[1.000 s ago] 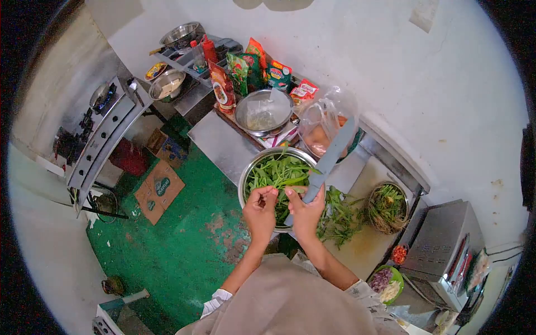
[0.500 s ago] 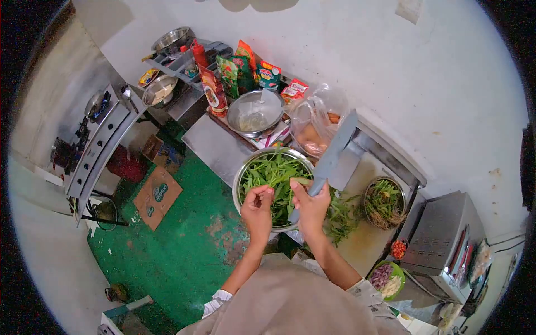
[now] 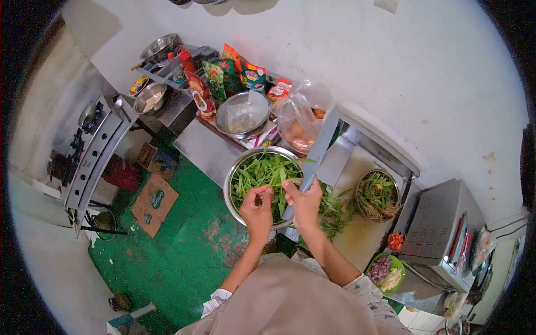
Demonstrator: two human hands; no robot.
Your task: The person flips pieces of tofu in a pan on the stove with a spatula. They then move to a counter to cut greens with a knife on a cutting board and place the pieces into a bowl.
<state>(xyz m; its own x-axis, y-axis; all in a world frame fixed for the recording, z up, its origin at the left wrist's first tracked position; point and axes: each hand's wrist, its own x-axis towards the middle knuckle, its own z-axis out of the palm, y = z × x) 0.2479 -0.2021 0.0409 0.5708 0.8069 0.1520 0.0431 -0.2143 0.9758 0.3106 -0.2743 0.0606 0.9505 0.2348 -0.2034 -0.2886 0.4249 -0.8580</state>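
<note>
A metal bowl (image 3: 227, 192) heaped with leafy greens (image 3: 258, 174) is below both my hands. Over its near side, my left hand (image 3: 258, 215) is closed, thumb and fingers pinched at a piece of the greens. My right hand (image 3: 304, 207) is wrapped round the handle of a large grey knife (image 3: 319, 146), its blade slanting up and away to the right. A leaf also shows by the right thumb, beside the blade. More loose greens (image 3: 333, 215) lie on the cutting board (image 3: 357, 234) to the right of the bowl.
A bowl of stemmy greens (image 3: 378, 192) stands on the board's right. Beyond are a plastic bag (image 3: 304, 120), another metal bowl (image 3: 241, 133) and seasoning packets (image 3: 215, 78). A green plate (image 3: 397, 286) of chopped ingredients sits near a metal cabinet (image 3: 441, 229); a stove (image 3: 92, 159) is left.
The view has shifted slightly, so the surroundings sit a little further left. My right hand with the knife has moved slightly left, nearer my left hand, which has hardly moved.
</note>
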